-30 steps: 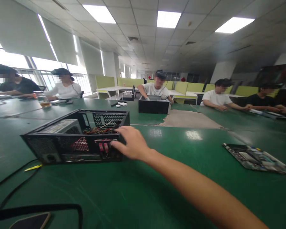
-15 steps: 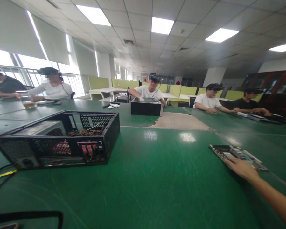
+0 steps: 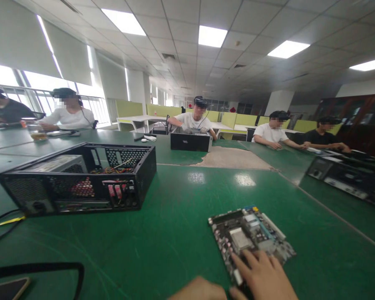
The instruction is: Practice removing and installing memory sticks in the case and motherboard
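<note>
A bare computer motherboard (image 3: 239,238) lies tilted in view low on the right of the green table. My right hand (image 3: 265,277) is on its near edge, fingertips over the board and thumb low beside it, gripping that edge. Just left of it, my left hand (image 3: 200,289) enters at the bottom edge; its fingers are mostly out of view, and whether it touches the board I cannot tell. An opened black computer case (image 3: 96,175) stands on the left, with a power supply and coloured cables inside.
Another black case (image 3: 346,179) lies at the right. Across the green table (image 3: 162,250), a person (image 3: 196,118) works at a further case (image 3: 190,142). Other people sit left and right. A glass jar (image 3: 37,132) stands far left; a black cable (image 3: 49,266) and a phone-like object (image 3: 8,289) lie near left.
My right hand has brought the motherboard from the far right toward me and leftward. My left hand has come into view. The case at the right is now visible.
</note>
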The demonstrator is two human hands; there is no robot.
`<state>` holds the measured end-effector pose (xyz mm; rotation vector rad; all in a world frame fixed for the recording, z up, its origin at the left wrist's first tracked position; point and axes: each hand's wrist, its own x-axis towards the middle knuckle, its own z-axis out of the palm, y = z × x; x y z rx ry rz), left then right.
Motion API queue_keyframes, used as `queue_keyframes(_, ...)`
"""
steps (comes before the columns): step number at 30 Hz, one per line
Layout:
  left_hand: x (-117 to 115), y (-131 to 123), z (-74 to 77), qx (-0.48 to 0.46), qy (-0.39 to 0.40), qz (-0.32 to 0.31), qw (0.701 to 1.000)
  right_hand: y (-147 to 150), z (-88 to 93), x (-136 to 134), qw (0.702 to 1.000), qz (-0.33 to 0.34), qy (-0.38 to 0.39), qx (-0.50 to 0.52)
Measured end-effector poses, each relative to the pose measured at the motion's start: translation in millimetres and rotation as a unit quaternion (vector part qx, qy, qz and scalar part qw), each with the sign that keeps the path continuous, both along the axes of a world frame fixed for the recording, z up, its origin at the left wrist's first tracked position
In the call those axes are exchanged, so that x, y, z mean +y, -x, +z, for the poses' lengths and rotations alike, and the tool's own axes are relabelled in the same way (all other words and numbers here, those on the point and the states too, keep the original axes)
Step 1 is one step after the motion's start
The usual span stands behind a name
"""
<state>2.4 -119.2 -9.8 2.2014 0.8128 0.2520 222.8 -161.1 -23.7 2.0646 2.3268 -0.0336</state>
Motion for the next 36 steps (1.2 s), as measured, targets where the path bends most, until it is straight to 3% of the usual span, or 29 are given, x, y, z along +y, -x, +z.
queue_keyframes(3, 26.6, 3.4, 11.2, 0.018, -0.092, 0.121, 0.988, 39.7, 30.0, 0.9, 0.993, 0.072, 0.063, 0.065)
queue_keyframes(6, 44.5, 11.5, 9.8, 0.074, -0.229, 0.220, 0.945, 44.5, 58.3, 33.1, 0.985, 0.080, -0.022, 0.154)
queue_keyframes(9, 48.4, 19.2, -0.2, 0.127, -0.244, 0.196, 0.941, 35.3, 57.1, 73.0, 0.970, 0.139, -0.029, 0.197)
queue_keyframes(13, 47.2, 25.9, -2.0, 0.139, -0.236, 0.151, 0.950, 32.1, 27.2, 95.7, 0.948, 0.228, 0.023, 0.219)
queue_keyframes(17, 52.1, 32.1, 7.2, 0.148, -0.214, 0.138, 0.956, 31.7, 18.5, 85.3, 0.975, 0.147, -0.015, 0.163)
queue_keyframes(20, 58.0, 33.2, 6.2, 0.135, -0.220, 0.151, 0.954, 25.0, 26.3, 77.5, 0.982, 0.125, 0.005, 0.143)
queue_keyframes(23, 62.0, 31.7, 0.2, 0.118, -0.233, 0.159, 0.952, 21.1, 35.0, 90.1, 0.977, 0.115, 0.020, 0.179)
queue_keyframes(26, 63.5, 31.0, -2.8, 0.111, -0.239, 0.145, 0.954, 30.3, 40.8, 137.7, 0.980, 0.072, -0.008, 0.187)
queue_keyframes(32, 60.6, 31.2, -5.0, 0.127, -0.245, 0.151, 0.949, 90.5, 33.2, 275.4, 0.984, 0.033, -0.023, 0.172)
queue_keyframes(36, 58.6, 30.5, -9.7, 0.132, -0.248, 0.159, 0.946, 128.4, 22.3, 325.0, 0.981, 0.025, -0.020, 0.192)
